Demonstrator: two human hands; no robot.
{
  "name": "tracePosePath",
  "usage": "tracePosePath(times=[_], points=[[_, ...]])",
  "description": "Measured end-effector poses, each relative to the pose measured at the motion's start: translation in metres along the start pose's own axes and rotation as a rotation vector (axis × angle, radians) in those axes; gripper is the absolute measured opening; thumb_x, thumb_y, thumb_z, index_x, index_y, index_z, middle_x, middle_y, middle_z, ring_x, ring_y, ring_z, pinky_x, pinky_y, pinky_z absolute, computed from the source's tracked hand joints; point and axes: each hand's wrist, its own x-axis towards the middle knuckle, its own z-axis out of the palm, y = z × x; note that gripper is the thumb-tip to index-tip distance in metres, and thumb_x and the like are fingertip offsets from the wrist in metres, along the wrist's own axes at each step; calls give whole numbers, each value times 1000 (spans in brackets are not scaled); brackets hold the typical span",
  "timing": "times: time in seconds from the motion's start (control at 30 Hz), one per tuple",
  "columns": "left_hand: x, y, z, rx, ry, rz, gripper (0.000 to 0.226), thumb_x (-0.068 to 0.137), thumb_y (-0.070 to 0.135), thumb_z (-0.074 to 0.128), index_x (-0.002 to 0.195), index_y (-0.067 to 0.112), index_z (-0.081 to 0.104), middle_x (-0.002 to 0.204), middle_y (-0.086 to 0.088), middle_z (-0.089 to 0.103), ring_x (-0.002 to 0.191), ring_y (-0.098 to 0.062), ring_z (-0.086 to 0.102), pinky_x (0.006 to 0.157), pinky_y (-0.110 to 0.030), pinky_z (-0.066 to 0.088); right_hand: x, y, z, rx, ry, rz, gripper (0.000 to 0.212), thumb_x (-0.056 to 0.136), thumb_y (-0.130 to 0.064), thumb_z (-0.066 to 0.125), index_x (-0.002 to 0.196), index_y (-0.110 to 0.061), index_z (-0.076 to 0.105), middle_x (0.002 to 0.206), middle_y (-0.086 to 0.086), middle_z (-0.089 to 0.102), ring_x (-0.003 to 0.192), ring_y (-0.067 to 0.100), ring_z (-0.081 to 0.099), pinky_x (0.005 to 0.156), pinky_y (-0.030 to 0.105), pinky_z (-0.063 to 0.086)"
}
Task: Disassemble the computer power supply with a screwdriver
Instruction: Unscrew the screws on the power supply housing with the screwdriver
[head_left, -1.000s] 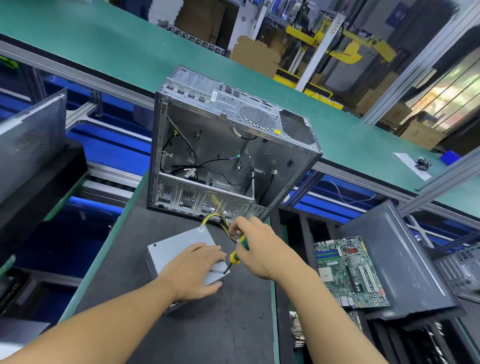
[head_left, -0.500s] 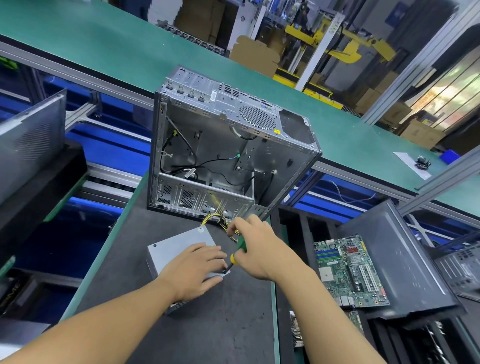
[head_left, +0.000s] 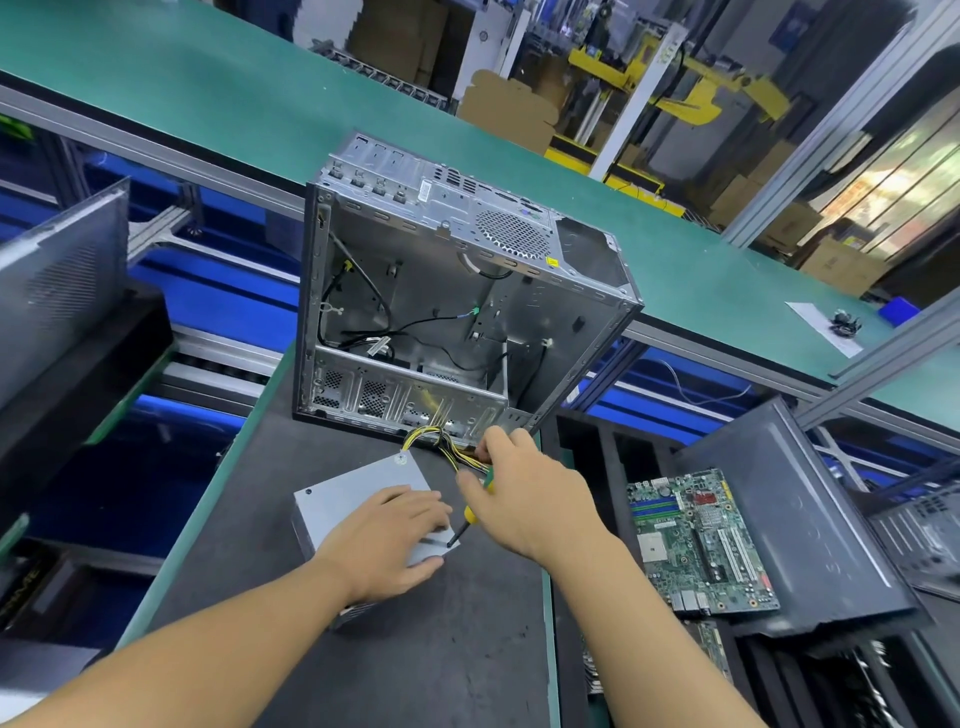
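The power supply (head_left: 353, 493) is seen lying flat on the dark mat (head_left: 363, 665), about midway between the mat's left and right edges and just in front of the open computer case (head_left: 447, 312), which stands at the mat's far end; a bundle of yellow cables (head_left: 441, 441) runs from the unit's far right corner toward the case. The left hand (head_left: 387, 540) is laid on the near right part of the lid, fingers spread and nearly straight, pressing down and not clasping. The screwdriver (head_left: 470, 514) is gripped in the right hand (head_left: 524, 499), whose fingers are curled round the green-and-yellow handle. The tool's long axis is slanted: the handle is up and toward the mat's right edge, the tip down and leftward, set at the lid's near right corner just beside the left fingertips (head_left: 441, 519). The screw itself cannot be made out. The coming turn is judged to depend on that slant, so the lid must be pinned against sliding leftward.
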Motion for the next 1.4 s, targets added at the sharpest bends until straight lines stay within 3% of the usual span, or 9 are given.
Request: tracePosePath(times=[0.1,0.23,0.37,0.5,0.7,0.93,1.1,1.23,1.4], points=[[-1,0,0,8,17,10,34,90,58,48,113,34,56,134,23,54,138,-2,40,112,-24,17,1,-1,0,43,-6,4,26,102,-47,31,110,-24,41,107,0,54,87,32,59,71,39,45],[-1,1,-2,14,47,7,30,87,56,54,108,36,58,129,23,58,132,-3,48,109,-23,23,1,0,-5,99,-50,-38,19,95,-30,43,113,-23,42,111,0,46,86,28,54,72,39,47],[0,1,-5,28,15,14,31,87,55,53,109,35,61,130,23,58,132,-3,48,109,-23,23,0,0,-6,54,-50,-17,27,88,-36,51,112,-26,42,111,-2,40,95,23,45,69,34,37],[-1,-1,-1,6,-31,7,38,91,58,43,118,36,56,141,25,48,141,0,33,115,-23,14,-1,-2,-6,54,-27,36,32,100,-50,34,109,-20,41,105,2,49,87,30,55,70,39,44],[-1,0,-1,22,34,9,29,88,55,53,109,37,59,131,24,56,133,-2,46,109,-23,22,1,0,-9,191,-93,-28,21,93,-20,50,113,-16,43,114,3,46,102,25,43,85,36,41],[-1,1,-3,13,4,11,27,88,54,52,106,37,61,133,23,55,132,-3,47,110,-25,22,-2,-4,-7,162,-108,71,40,99,-58,32,105,-19,39,100,8,58,89,34,58,74,42,48],[-1,0,-3,13,-48,14,32,93,55,42,114,37,59,142,23,48,141,-4,35,116,-29,23,1,0,-9,158,-119,41,23,100,-32,39,112,-16,48,109,11,58,94,33,56,83,44,50],[0,1,-4,22,-51,9,32,92,54,43,113,37,61,142,21,50,141,-5,38,116,-31,26,1,3,-10,172,-239,26,45,91,-33,52,134,-25,42,126,2,44,115,26,46,94,44,45],[-1,0,-3,11,-74,2,34,92,55,42,115,38,59,144,23,47,142,-4,34,117,-31,23,-1,-3,-7,155,-110,86,33,101,-47,34,107,-17,47,103,8,60,92,33,58,81,45,50]])
